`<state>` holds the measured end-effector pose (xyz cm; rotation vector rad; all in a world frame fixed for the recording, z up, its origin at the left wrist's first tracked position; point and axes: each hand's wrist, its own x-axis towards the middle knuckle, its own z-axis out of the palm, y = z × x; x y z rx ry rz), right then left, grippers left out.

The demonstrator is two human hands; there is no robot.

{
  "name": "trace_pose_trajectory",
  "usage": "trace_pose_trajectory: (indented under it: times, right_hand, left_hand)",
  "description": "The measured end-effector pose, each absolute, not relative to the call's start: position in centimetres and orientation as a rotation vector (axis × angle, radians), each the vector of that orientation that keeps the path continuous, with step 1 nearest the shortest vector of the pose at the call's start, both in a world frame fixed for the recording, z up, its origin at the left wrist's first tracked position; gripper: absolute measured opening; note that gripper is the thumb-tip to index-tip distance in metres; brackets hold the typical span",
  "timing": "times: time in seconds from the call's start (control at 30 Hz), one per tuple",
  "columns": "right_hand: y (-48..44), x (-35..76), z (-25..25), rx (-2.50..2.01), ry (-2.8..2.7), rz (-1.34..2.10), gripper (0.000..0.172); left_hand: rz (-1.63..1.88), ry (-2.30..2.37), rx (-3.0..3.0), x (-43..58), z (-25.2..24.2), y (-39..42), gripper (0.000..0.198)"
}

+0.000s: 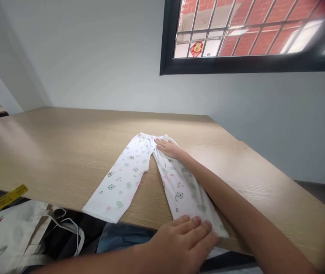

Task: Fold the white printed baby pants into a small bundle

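Note:
A small pair of white trousers (128,175) printed with little animals lies flat on the wooden table (51,148), waistband away from me, its two legs spread apart toward the near edge. My right hand (168,147) rests flat near the waistband with fingers stretched out, the forearm lying along the right trouser leg. My left hand (183,239) presses flat on the cuff of that right leg at the table's near edge, fingers together and extended. Neither hand grips the fabric.
A white cloth bag (14,236) with straps sits below the table's near edge at the lower left, beside a yellow measuring tape (2,201). A white wall (108,57) and a dark-framed barred window (250,34) stand behind the table.

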<state>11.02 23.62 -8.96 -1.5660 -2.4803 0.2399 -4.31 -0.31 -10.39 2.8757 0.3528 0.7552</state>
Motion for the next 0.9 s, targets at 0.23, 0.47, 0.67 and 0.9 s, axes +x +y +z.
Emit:
trace_pose_trajectory:
  times: [0.23, 0.47, 0.67, 0.9]
  right_hand:
    - [23.0, 11.3, -8.6, -1.520, -2.296, 0.202, 0.040]
    - [22.6, 11.6, -8.7, -1.804, -1.871, 0.112, 0.050]
    - [22.6, 13.1, -6.9, -1.901, -1.746, 0.320, 0.063]
    - [22.3, 15.4, -4.2, -1.741, -1.747, 0.841, 0.020]
  left_hand:
    - [1.084, 0.585, 2.927, -0.3, -10.4, -0.5, 0.011]
    - [0.979, 0.573, 2.948, 2.5, -9.6, 1.0, 0.016]
    - [0.846, 0.642, 2.907, 2.0, -9.5, 1.3, 0.008]
    - [1.038, 0.716, 2.641, 1.1, -8.9, 1.5, 0.006]
